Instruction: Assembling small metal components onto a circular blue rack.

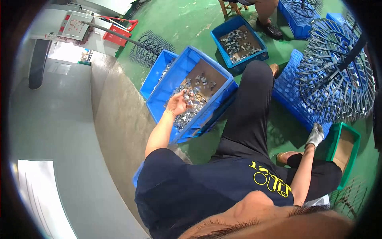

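The left hand (176,105) reaches into a large blue bin (175,75). Its grip is closed on a small clutch of shiny metal pieces (190,98), held just above a heap (185,119) of similar ones. The heap lies toward the near side of the bin, on brown cardboard (202,71) that shows bare toward the far corner, with a few loose pieces scattered between.

The right hand (315,136), in a pale glove, is out to the other side, at the lower edge of a big round rack (338,71) of dark, spoke-like strips set around a dark rod. The glove is small and partly turned away, so I cannot tell whether that grip is closed on a strip or merely rests beside it.

A blue crate (290,77) lies beneath the rack, and a green bin (356,153) with a cardboard bottom stands near the gloved hand. A smaller blue bin (157,75) with more metal in it sits just beside the large one on its left. Beyond the person's raised knee (256,71), a teal bin (251,57) holds scattered metal pieces over cardboard. Near it on the green floor (179,26) are a co-worker's dark shoe (270,30) and a wooden stool (230,8).
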`<state>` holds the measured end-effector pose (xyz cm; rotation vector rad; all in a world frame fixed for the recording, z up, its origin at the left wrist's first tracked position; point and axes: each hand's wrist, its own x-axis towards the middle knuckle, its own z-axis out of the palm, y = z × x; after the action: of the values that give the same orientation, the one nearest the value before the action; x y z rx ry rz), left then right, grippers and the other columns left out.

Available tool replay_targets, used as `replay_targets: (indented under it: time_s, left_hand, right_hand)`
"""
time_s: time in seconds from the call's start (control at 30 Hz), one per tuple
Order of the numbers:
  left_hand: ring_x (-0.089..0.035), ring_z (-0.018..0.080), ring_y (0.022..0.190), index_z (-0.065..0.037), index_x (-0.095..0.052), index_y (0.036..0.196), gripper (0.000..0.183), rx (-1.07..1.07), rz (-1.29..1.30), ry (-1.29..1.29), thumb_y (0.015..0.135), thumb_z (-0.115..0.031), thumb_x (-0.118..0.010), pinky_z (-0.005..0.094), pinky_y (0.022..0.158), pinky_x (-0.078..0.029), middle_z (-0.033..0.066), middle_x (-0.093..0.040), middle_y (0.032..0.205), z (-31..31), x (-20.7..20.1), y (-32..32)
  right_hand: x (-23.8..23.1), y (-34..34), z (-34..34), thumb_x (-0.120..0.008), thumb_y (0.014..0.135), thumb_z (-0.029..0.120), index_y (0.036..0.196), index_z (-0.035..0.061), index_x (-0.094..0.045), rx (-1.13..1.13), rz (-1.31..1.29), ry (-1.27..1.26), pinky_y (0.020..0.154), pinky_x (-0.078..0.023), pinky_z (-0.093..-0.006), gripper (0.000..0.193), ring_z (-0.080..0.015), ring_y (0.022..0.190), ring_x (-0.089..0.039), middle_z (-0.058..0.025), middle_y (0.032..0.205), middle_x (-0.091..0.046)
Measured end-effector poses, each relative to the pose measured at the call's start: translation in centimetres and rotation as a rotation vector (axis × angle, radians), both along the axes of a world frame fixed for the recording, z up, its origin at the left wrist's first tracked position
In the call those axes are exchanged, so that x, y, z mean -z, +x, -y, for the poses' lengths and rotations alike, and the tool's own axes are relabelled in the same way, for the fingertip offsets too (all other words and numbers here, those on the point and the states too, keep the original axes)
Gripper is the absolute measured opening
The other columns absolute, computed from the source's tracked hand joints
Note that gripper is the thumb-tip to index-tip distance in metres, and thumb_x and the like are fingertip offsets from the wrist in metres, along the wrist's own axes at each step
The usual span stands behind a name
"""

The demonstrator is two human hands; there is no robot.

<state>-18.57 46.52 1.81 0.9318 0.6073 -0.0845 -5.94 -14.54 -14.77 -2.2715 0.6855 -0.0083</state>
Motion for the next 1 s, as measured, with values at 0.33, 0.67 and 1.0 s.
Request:
replay_targets:
  time_s: [0.33, 0.67, 1.0]
  left_hand:
    - [-0.056, 0.0133, 0.062, -0.008, -0.059, 0.092, 0.02, -0.24, -0.072, -0.063, 0.084, -0.026, -0.06, 0.019, 0.039, -0.036, 0.0077, -0.059, 0.079, -6.7, 6.1, -0.1]
    - [-0.046, 0.0099, 0.059, -0.006, -0.06, 0.102, 0.024, -0.151, 0.429, -0.373, 0.087, -0.025, -0.056, 0.0224, 0.044, -0.039, 0.0014, -0.049, 0.069, 3.2, -5.0, 3.1]
    - [-0.043, 0.0104, 0.059, -0.003, -0.059, 0.106, 0.027, 0.374, 0.303, -1.083, 0.088, -0.023, -0.053, 0.0213, 0.044, -0.035, 0.0032, -0.048, 0.072, 31.5, -3.5, 10.8]
  right_hand:
    - [-2.0, -0.4, -1.0, -0.064, 0.081, 0.026, 0.096, 0.003, -0.068, -0.084, -0.007, -0.036, 0.071, -0.046, -0.0281, 0.028, -0.0195, 0.071, -0.059, -0.0082, 0.086, -0.069]
    - [-7.9, -1.1, -3.9, -0.062, 0.077, 0.026, 0.089, 0.0022, -0.069, -0.365, -0.122, -0.065, 0.066, -0.047, -0.0304, 0.028, -0.022, 0.067, -0.06, -0.0055, 0.079, -0.07]
    - [-24.5, -6.4, -12.3, -0.068, 0.07, 0.001, 0.092, -0.0004, -0.068, -0.529, 0.353, 0.774, 0.066, -0.044, -0.0224, 0.022, -0.0115, 0.07, -0.055, -0.0029, 0.082, -0.064]
